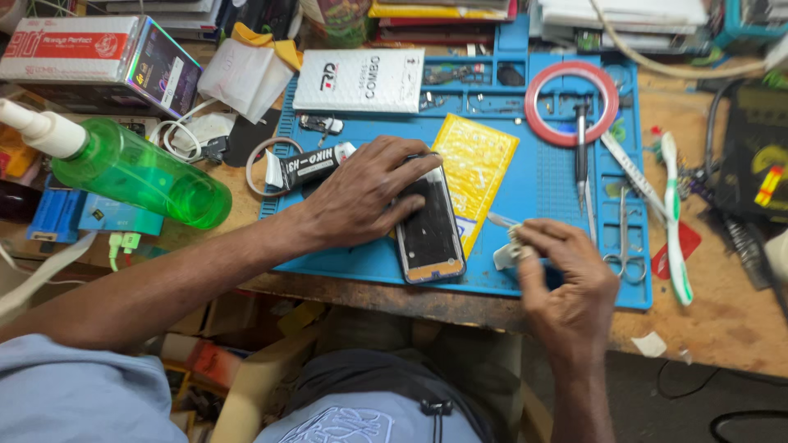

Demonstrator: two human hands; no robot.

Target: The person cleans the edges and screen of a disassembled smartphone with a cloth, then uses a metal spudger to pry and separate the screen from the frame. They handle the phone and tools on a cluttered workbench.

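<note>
Two bare hands were at work, and the grip told most of it. The left hand [365, 193] lay flat with fingers spread, pressing down on the dark rectangular phone with its blue-edged frame [429, 234], not wrapped round it. The right hand [566, 275] had its fingertips pinched together on a small white scrap of wipe or tape [505, 256], just right of the phone's lower half, with a thin metal blade or tweezer tip [502, 220] showing beside it; which one it was could not be told.

The phone lay on the blue silicone work mat [542, 184], near the mat's front edge and overlapping a yellow textured sheet [476, 164]. Left of the phone lay a black-and-white tube [308, 166], farther left a green plastic spray bottle [135, 172].

Risk, as judged: so close to the mat's edge, a hard push could have slid the phone off, and the blade tip could have scratched its glass.
</note>
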